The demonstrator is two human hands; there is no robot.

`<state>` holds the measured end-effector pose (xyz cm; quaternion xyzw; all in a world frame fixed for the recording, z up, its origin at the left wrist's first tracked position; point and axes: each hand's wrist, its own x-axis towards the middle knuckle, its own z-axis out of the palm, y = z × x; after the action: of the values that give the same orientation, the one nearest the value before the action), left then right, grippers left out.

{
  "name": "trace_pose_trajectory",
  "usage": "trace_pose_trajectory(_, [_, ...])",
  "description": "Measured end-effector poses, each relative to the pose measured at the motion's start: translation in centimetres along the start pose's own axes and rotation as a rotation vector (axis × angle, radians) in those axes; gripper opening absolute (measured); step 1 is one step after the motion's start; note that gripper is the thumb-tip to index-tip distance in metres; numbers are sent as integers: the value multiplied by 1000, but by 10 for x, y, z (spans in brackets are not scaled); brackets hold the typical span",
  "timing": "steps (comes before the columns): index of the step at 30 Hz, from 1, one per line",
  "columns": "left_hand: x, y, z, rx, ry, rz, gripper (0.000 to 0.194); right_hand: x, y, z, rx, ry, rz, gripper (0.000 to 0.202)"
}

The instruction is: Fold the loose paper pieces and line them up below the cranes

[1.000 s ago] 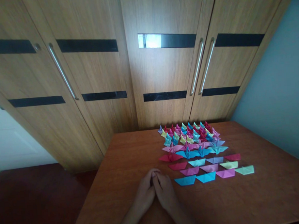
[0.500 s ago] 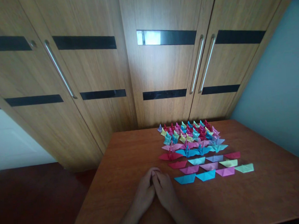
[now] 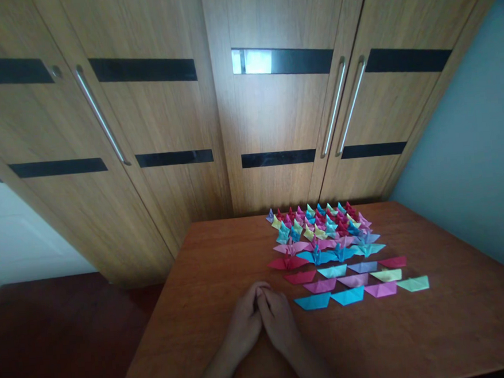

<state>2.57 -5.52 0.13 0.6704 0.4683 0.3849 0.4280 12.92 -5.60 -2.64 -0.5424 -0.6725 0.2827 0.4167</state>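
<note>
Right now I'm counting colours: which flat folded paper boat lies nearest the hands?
The blue flat folded paper boat, leftmost in the front row, beside the right hand.

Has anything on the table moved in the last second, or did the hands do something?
Nothing visibly changed. The left hand and right hand rest together, fingertips touching, on the wooden table, holding nothing, and the rows of folded paper figures lie as before.

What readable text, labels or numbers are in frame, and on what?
None can be read. The paper boats and cranes, the table, the wardrobe doors and the wall show no print. Left hand and right hand bear no markings.
</note>
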Motion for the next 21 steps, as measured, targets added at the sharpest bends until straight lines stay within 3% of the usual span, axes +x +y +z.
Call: trace_pose_trajectory(21, [-1,0,0,29,-1,0,33,-1,-1,-1,-12,10,5,39])
